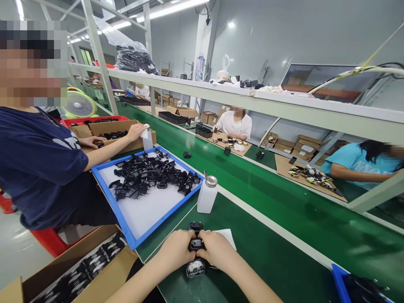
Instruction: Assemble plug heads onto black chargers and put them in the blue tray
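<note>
Two hands close on a black adapter [196,244]. The left hand [176,251] and right hand [217,251] press in from either side, each grip pressed together around it. Just below the hands, a second black unit [195,268] with a shiny face rests on the green bench [271,252]; its exact kind is hard to tell. A white paper [227,236] pokes out beside the right hand. Farther up, a white bottle [207,195] with a metal cap stands upright on the bench, touching the corner of a blue tray [121,223] heaped with black plugs [148,176]. At lower left, a cardboard box [78,269] holds rows of black items. Beyond the tray, a co-worker [41,168] in a navy shirt rests a hand [135,132] on another box [116,134]. Two more co-workers [235,124] [360,164] sit across the bench, with parts spread before them.
</note>
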`<action>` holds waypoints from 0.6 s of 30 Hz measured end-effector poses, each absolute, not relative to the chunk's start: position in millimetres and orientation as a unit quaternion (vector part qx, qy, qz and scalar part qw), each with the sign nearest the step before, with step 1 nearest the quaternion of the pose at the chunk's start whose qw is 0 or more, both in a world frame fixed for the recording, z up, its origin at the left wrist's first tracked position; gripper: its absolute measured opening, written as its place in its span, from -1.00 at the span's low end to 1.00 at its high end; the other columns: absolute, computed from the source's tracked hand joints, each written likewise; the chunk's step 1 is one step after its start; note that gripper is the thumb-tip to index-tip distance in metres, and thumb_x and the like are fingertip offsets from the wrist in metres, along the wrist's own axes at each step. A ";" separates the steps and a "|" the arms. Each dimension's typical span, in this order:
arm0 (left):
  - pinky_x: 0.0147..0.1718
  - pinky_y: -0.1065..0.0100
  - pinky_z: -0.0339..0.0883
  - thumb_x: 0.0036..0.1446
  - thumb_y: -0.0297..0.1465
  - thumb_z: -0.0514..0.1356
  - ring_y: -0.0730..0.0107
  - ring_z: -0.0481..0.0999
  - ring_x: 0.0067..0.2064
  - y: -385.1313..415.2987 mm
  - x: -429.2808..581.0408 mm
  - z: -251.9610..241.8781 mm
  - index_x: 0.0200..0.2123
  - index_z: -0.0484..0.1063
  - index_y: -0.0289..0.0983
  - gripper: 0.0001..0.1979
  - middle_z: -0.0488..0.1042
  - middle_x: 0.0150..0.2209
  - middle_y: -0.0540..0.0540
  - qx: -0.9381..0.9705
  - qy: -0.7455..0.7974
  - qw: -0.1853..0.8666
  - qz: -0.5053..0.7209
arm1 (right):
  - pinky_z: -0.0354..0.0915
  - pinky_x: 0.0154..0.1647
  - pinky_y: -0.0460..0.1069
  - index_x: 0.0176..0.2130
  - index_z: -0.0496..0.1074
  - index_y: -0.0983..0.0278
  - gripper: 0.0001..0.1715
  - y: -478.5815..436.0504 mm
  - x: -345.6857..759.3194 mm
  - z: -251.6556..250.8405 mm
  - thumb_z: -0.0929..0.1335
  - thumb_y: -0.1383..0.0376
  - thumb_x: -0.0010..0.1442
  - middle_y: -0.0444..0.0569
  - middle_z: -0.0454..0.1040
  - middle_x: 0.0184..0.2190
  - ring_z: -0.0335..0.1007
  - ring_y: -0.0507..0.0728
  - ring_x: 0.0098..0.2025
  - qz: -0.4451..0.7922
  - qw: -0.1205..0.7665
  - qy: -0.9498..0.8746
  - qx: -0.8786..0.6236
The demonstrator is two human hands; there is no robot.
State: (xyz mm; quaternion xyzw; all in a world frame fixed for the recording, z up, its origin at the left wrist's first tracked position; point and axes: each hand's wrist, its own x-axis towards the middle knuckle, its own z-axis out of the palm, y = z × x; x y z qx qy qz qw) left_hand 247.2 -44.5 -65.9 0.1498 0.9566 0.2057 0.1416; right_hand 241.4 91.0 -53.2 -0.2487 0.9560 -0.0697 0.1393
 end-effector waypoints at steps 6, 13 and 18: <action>-0.47 0.44 0.18 -0.21 -0.40 0.06 0.33 0.41 -0.40 -45.5 251.1 -63.7 -0.35 0.37 -0.22 -0.74 0.44 -0.48 -0.04 0.148 0.949 0.159 0.227 | 0.09 -0.49 -0.09 -0.30 0.34 0.30 -0.68 92.5 238.9 -54.7 0.34 0.22 -0.13 0.01 0.40 -0.40 0.31 0.16 -0.35 -0.090 0.149 0.951 -0.255; -0.44 0.38 0.19 -0.28 -0.36 0.15 0.21 0.40 -0.32 -40.8 245.5 -60.8 -0.38 0.40 -0.25 -0.73 0.45 -0.40 -0.12 0.112 0.960 0.178 0.185 | 0.07 -0.49 -0.11 -0.28 0.35 0.27 -0.65 94.3 236.4 -58.8 0.34 0.19 -0.13 -0.01 0.40 -0.40 0.31 0.14 -0.36 -0.089 0.139 0.951 -0.260; -0.44 0.37 0.19 -0.29 -0.34 0.17 0.18 0.40 -0.31 -40.6 244.2 -60.5 -0.38 0.40 -0.26 -0.72 0.45 -0.38 -0.14 0.106 0.964 0.174 0.169 | 0.04 -0.54 -0.12 -0.31 0.36 0.26 -0.65 93.9 234.1 -58.6 0.36 0.17 -0.16 -0.02 0.40 -0.42 0.32 0.13 -0.39 -0.081 0.147 0.949 -0.267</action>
